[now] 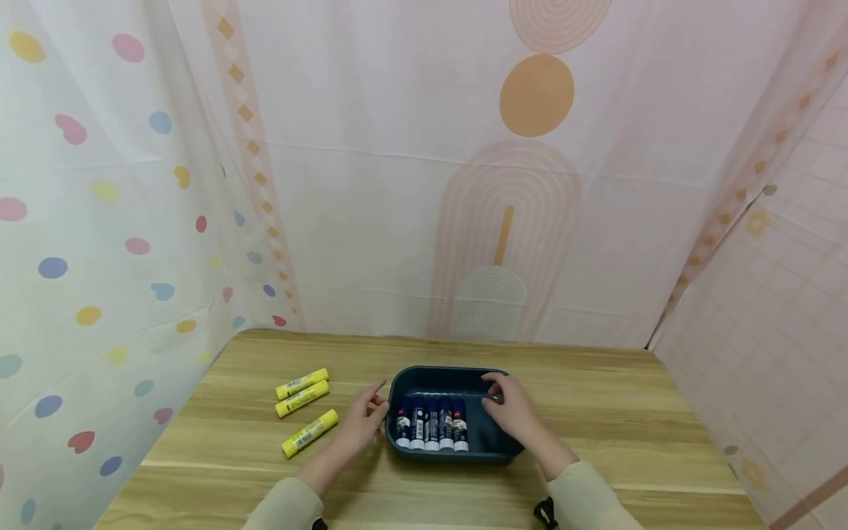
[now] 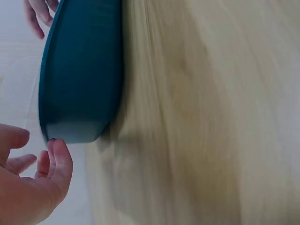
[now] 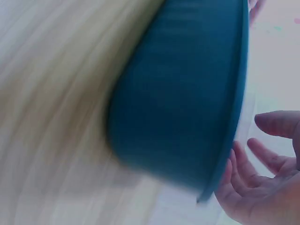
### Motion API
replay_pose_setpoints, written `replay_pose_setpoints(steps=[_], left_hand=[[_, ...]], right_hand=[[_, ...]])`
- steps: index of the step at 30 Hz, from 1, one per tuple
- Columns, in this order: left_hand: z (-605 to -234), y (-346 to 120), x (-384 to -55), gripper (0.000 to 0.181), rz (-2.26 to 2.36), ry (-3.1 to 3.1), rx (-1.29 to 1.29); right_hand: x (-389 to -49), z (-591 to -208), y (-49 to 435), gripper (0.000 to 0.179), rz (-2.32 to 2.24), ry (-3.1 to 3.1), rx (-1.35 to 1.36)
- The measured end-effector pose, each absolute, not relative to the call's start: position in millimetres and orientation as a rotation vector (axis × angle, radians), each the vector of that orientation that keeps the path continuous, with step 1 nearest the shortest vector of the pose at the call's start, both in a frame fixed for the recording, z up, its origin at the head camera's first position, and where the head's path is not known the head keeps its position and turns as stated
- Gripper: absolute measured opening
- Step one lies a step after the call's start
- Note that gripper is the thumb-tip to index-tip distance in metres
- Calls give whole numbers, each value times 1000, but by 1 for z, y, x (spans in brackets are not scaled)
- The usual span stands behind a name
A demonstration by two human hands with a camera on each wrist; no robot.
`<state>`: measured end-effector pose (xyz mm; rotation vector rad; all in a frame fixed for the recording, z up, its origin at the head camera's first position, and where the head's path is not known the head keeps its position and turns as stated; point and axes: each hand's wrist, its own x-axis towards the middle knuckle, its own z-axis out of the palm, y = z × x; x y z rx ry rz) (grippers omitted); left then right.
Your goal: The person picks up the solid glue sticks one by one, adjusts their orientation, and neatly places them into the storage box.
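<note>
A dark teal plastic bin point(image 1: 486, 458) stands on the wooden table. Several navy tubes with white ends, looking like glue sticks point(image 1: 432, 423), lie side by side in its left part. At the bin's left end is my left hand point(image 1: 363, 421), its fingers bent loosely and the thumb apart; in the left wrist view the fingertips point(image 2: 58, 145) meet the bin's end near the rim. My right hand point(image 1: 515, 408) is over the right end, thumb spread from the fingers. The right wrist view shows its fingertips point(image 3: 236, 150) right at the rim, with nothing pinched.
Three yellow glue sticks point(image 1: 309, 433) lie slanted on the table, left of my left hand. Behind the table point(image 1: 616, 412) hangs a pale patterned curtain point(image 1: 371, 243). A dotted curtain point(image 1: 99, 280) closes the left side, and a checked one point(image 1: 782, 316) the right.
</note>
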<state>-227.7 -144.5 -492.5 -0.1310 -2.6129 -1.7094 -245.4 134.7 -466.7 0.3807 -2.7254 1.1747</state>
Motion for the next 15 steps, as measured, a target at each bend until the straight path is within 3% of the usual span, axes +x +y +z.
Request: replay_pose_setpoints(steps=[9,15], left_hand=[[-475,-176,-218,51,-1109,-2843,-280],[-484,-204,-217,56,-730,-2786,-430]], right_hand=[[-239,-467,171,48,1165,-2648,267],[-238,-476,184,53,1259,-2687,201]])
